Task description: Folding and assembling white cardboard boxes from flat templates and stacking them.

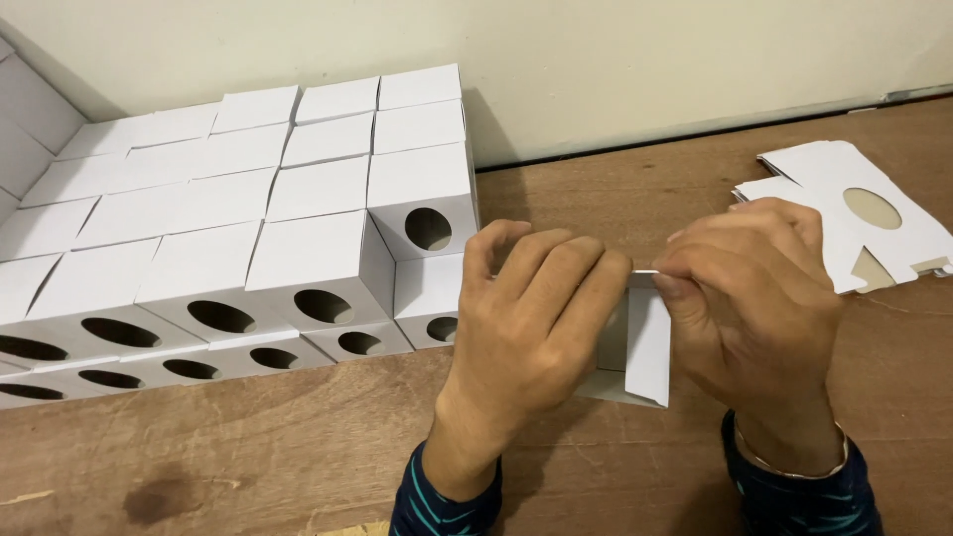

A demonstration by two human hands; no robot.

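Observation:
Both hands grip one small white cardboard box (640, 347) that is partly folded, standing on the wooden table (298, 447). My left hand (526, 328) wraps its left side, fingers curled over the top. My right hand (754, 298) pinches the top flap edge from the right. Most of the box is hidden behind the fingers.
A large stack of finished white boxes with oval holes (238, 238) fills the left, stacked against the cream wall (596, 60). A pile of flat unfolded box blanks (864, 213) lies at the right, just behind my right hand.

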